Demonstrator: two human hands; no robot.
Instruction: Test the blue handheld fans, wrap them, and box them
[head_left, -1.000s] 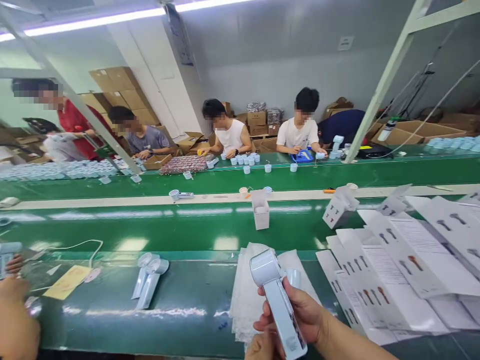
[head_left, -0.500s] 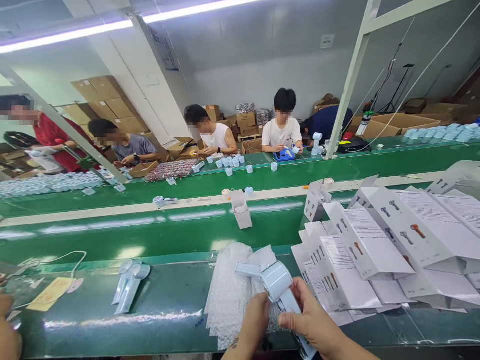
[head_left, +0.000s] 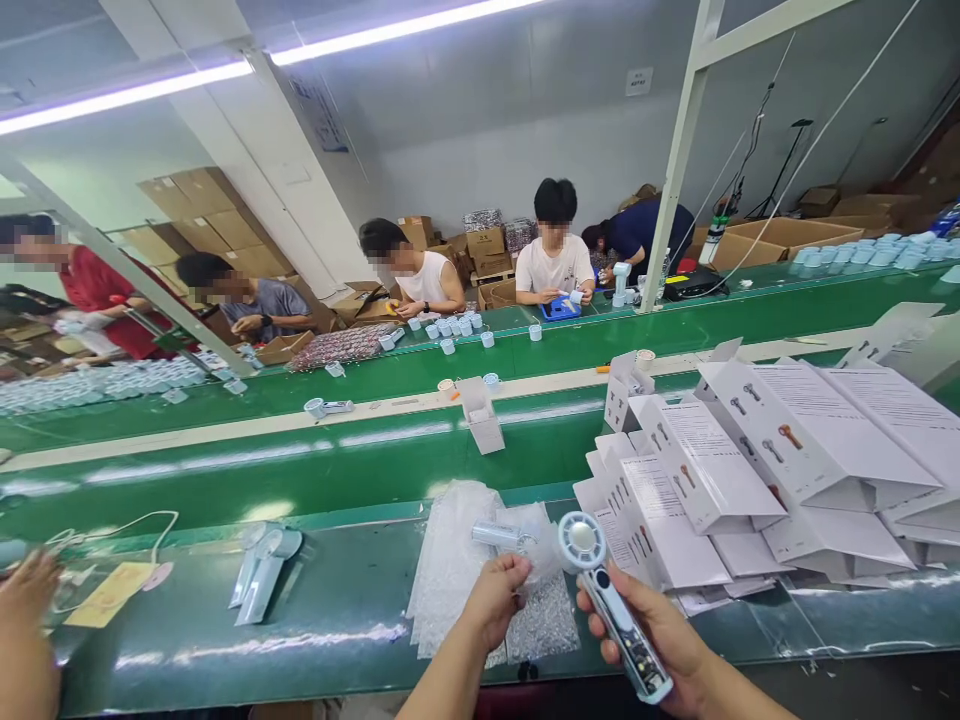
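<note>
My right hand (head_left: 664,625) grips a light blue handheld fan (head_left: 582,541) by its handle. The round head points up, and the handle's open side shows dark inner parts. Left of the fan head, my left hand (head_left: 491,600) is closed in a pinch beside translucent plastic. What its fingertips hold, if anything, I cannot make out. A light blue handle-shaped piece (head_left: 496,535) lies beyond that hand on a pile of clear bubble bags (head_left: 446,570), which spreads under my left hand.
White printed boxes (head_left: 720,470) are heaped at the right. Two blue fans (head_left: 262,575) lie left on the green bench. At far left is a co-worker's hand (head_left: 30,600) near a cable and yellow card (head_left: 109,595). A conveyor (head_left: 225,450) crosses ahead, with people working beyond it.
The fan has turned so its round face and open handle show. My left hand has come off the fan head and moved left. The right hand has shifted right with the fan.
</note>
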